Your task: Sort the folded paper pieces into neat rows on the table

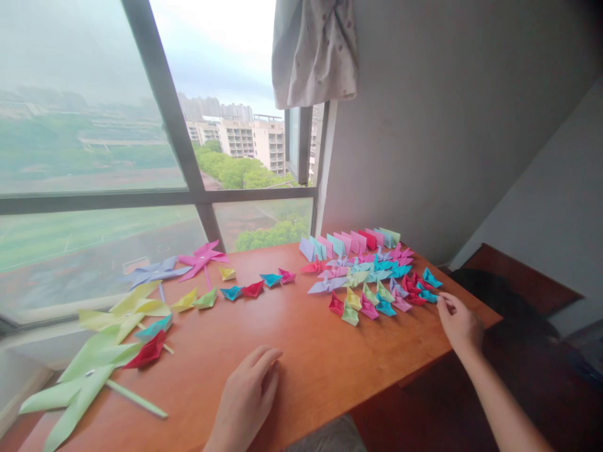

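Observation:
My left hand (247,392) lies flat on the brown wooden table (306,351) near its front edge, fingers together and stretched out, holding nothing. My right hand (458,323) hovers at the table's right edge beside a heap of small folded paper pieces (377,279) in pink, red, blue, green and yellow. Its fingers are curled toward the nearest red and blue pieces (421,292); whether they pinch anything is unclear. A curved row of small folded pieces (245,290) runs across the middle of the table.
Several paper pinwheels on sticks lie at the left: pale green (85,376), yellow (127,311), blue (155,271) and pink (202,256). A large window (94,157) runs behind the table, a grey wall stands at right, and a curtain (315,50) hangs above.

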A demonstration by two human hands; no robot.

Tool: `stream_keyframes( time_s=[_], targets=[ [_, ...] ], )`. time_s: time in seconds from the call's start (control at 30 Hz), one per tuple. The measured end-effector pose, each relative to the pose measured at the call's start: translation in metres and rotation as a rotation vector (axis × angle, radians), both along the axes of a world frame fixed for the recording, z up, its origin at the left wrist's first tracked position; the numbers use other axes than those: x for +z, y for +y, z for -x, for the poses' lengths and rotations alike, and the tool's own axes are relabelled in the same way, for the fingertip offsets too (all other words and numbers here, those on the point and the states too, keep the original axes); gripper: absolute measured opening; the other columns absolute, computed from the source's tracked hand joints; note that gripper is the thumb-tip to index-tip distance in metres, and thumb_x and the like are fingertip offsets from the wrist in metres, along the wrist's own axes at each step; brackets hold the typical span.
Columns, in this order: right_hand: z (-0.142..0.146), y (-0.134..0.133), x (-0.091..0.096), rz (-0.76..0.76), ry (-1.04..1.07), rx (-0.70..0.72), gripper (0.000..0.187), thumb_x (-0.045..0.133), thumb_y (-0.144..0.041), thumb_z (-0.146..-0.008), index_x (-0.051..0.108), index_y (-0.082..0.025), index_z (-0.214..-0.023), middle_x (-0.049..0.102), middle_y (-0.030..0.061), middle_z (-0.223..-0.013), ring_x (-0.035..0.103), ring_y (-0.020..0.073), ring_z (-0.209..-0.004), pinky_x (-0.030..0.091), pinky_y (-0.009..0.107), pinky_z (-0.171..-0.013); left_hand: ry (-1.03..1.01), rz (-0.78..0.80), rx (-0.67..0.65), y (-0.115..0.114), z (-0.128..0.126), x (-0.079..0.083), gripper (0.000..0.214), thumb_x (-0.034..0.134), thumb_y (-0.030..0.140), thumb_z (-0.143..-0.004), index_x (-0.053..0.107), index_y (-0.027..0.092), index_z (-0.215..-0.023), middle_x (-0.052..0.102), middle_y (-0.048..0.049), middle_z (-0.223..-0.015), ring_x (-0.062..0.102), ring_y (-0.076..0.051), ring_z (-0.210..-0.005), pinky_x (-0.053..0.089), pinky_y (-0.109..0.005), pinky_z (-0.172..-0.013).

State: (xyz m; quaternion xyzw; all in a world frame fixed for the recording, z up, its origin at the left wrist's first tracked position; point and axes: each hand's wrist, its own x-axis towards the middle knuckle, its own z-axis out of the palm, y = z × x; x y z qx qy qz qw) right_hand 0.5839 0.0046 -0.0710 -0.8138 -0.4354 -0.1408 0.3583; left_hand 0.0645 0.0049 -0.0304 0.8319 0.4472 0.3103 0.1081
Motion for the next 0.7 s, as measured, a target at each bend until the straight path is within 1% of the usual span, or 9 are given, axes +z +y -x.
stream_keyframes(
  time_s=[0.07, 0.2, 0.33, 0.47, 0.57, 0.7],
  targets=[
    [0.007, -0.003, -0.001, -0.014, 0.026, 0.023, 0.054, 0.042, -0.056, -0.084, 0.071, -0.014, -0.104, 0.074, 0.0139, -0.087, 0.067, 0.0277, -0.076, 0.045, 0.035, -0.065, 0.001, -0.001, 0.001, 0.0, 0.0, 0.0, 0.025, 0.046, 0.013, -0.09, 0.063, 0.025, -0.105, 0.071, -0.0038, -0.101, 0.071, -0.018, -0.088, 0.058, -0.027, -0.076],
    [0.016, -0.006, -0.004, 0.069, 0.083, 0.137, 0.052, 0.045, -0.057, -0.085, 0.07, -0.017, -0.105, 0.074, 0.0107, -0.084, 0.068, 0.0258, -0.075, 0.046, 0.033, -0.065, 0.01, -0.003, 0.001, 0.0, 0.001, 0.001, 0.027, 0.047, 0.012, -0.088, 0.063, 0.025, -0.104, 0.072, -0.0041, -0.101, 0.071, -0.018, -0.09, 0.058, -0.028, -0.078],
    [0.016, -0.004, -0.007, 0.109, 0.083, 0.155, 0.049, 0.045, -0.057, -0.084, 0.072, -0.018, -0.1, 0.074, 0.0087, -0.08, 0.068, 0.0252, -0.075, 0.047, 0.033, -0.067, 0.006, -0.005, 0.0, -0.001, 0.001, 0.003, 0.026, 0.046, 0.013, -0.089, 0.064, 0.024, -0.103, 0.072, -0.0049, -0.1, 0.071, -0.018, -0.088, 0.058, -0.028, -0.078],
    [0.015, -0.004, -0.007, 0.106, 0.074, 0.168, 0.048, 0.045, -0.055, -0.084, 0.072, -0.019, -0.096, 0.074, 0.0083, -0.079, 0.068, 0.0252, -0.074, 0.047, 0.033, -0.066, -0.002, -0.011, 0.009, -0.001, 0.0, 0.002, 0.025, 0.046, 0.014, -0.089, 0.065, 0.025, -0.103, 0.072, -0.0047, -0.1, 0.071, -0.018, -0.088, 0.059, -0.028, -0.077],
    [0.017, -0.006, -0.005, 0.076, 0.102, 0.145, 0.046, 0.047, -0.054, -0.082, 0.073, -0.019, -0.095, 0.075, 0.0084, -0.08, 0.069, 0.0264, -0.076, 0.046, 0.033, -0.066, -0.01, -0.012, 0.014, -0.002, 0.0, 0.002, 0.025, 0.048, 0.014, -0.088, 0.065, 0.025, -0.102, 0.072, -0.0038, -0.099, 0.072, -0.018, -0.087, 0.059, -0.028, -0.077],
    [0.014, -0.008, -0.002, -0.083, 0.176, 0.005, 0.05, 0.047, -0.054, -0.083, 0.07, -0.015, -0.105, 0.075, 0.0119, -0.084, 0.069, 0.0283, -0.081, 0.047, 0.034, -0.068, -0.019, -0.019, 0.009, -0.001, -0.001, 0.003, 0.024, 0.049, 0.014, -0.087, 0.066, 0.025, -0.1, 0.073, -0.0037, -0.097, 0.072, -0.018, -0.085, 0.059, -0.027, -0.076]
  ],
)
